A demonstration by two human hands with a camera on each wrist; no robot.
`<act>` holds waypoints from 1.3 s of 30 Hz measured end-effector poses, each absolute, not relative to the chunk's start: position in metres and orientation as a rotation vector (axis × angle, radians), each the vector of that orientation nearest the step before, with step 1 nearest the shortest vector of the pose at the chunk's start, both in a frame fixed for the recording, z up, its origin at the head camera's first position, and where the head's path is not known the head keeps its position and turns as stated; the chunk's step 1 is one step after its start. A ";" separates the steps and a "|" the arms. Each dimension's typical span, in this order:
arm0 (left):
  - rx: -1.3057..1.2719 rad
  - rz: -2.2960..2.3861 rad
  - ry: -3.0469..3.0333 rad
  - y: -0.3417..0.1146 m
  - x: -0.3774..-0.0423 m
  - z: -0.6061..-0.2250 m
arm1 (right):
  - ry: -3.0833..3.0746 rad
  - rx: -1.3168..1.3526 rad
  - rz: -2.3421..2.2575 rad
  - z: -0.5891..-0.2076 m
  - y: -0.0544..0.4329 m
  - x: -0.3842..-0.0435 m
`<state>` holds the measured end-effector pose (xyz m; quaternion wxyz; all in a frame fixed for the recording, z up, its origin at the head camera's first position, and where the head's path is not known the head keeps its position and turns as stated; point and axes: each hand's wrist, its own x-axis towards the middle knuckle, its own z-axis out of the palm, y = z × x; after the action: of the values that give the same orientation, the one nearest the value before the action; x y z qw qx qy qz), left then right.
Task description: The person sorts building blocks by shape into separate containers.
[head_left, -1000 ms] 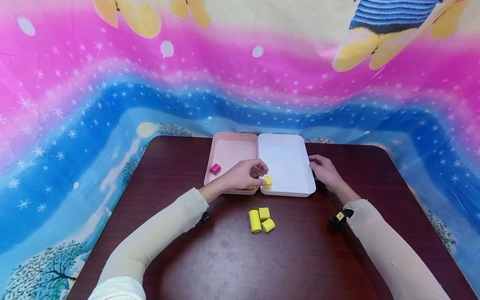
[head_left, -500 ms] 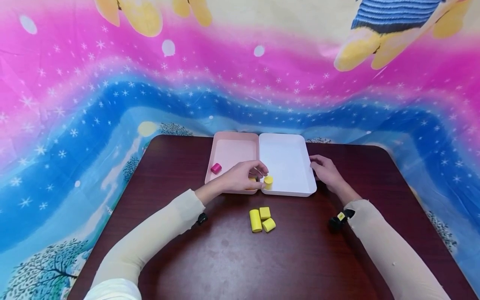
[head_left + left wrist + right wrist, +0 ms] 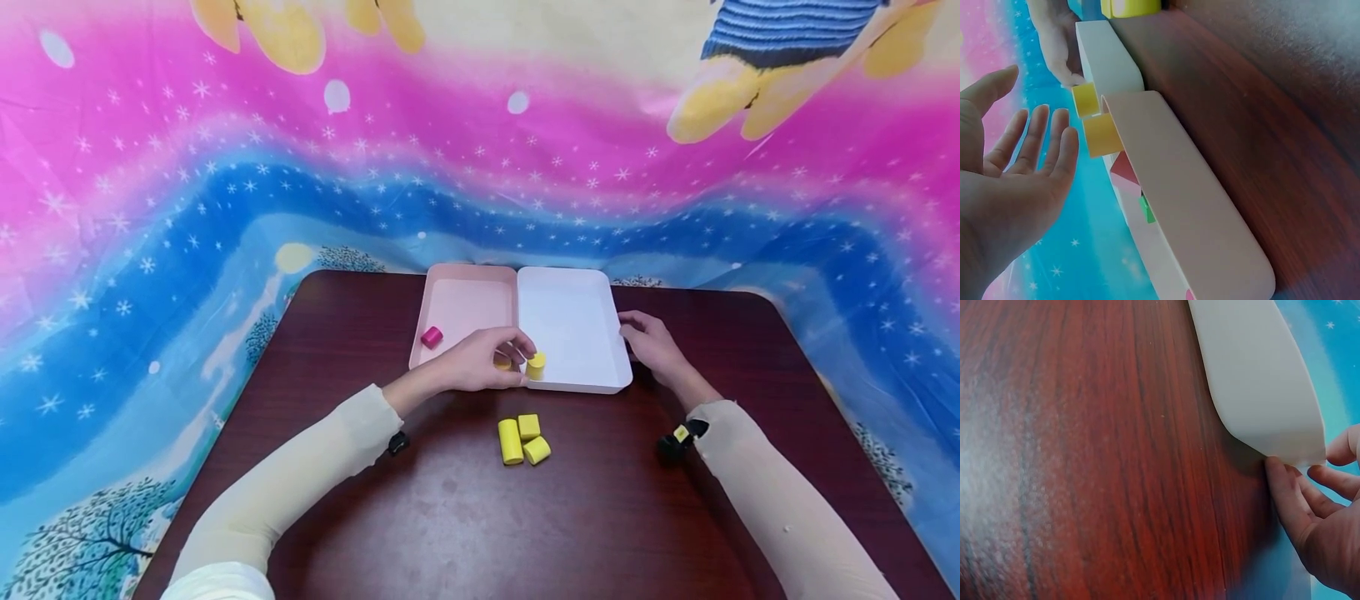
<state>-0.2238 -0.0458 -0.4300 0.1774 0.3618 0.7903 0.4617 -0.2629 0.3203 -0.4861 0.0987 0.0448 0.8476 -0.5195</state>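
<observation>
My left hand (image 3: 486,358) hovers over the near right corner of the pink tray (image 3: 474,292), its fingers loosely bent with nothing between them. Right by its fingertips, a yellow cylinder (image 3: 536,365) stands upright in the near left corner of the white tray (image 3: 566,321). An orange-yellow block (image 3: 1100,134) shows above the pink tray's wall in the left wrist view, apart from the hand. Behind that wall are a red block (image 3: 1125,175) and a partly hidden green block (image 3: 1147,209). My right hand (image 3: 656,346) touches the white tray's right outer side with nearly straight fingers.
Three yellow blocks (image 3: 511,442) lie together on the dark wooden table (image 3: 450,517), in front of the trays. A magenta cylinder (image 3: 431,337) is at the left of the pink tray. A printed cloth (image 3: 480,183) hangs behind the table.
My left hand has drawn slightly toward me and down, its thumb coming away from the yellow cylinder, which stays standing. The right hand keeps its place at the white tray.
</observation>
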 end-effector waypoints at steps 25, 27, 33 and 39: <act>1.120 1.228 2.114 -0.056 -0.195 -0.437 | 2.509 0.142 -1.551 -0.489 0.322 -0.263; 1.122 1.223 2.110 -0.057 -0.195 -0.438 | 2.507 0.142 -1.553 -0.489 0.322 -0.263; 1.115 1.222 2.102 -0.061 -0.193 -0.441 | 2.520 0.138 -1.542 -0.489 0.322 -0.262; 1.084 1.208 2.111 -0.063 -0.189 -0.444 | 2.523 0.133 -1.544 -0.490 0.322 -0.262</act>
<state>-0.1894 -0.0631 -0.4443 0.2370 0.3956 0.7701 0.4408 -0.2623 0.3216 -0.4898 0.0901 0.0448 0.8486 -0.5193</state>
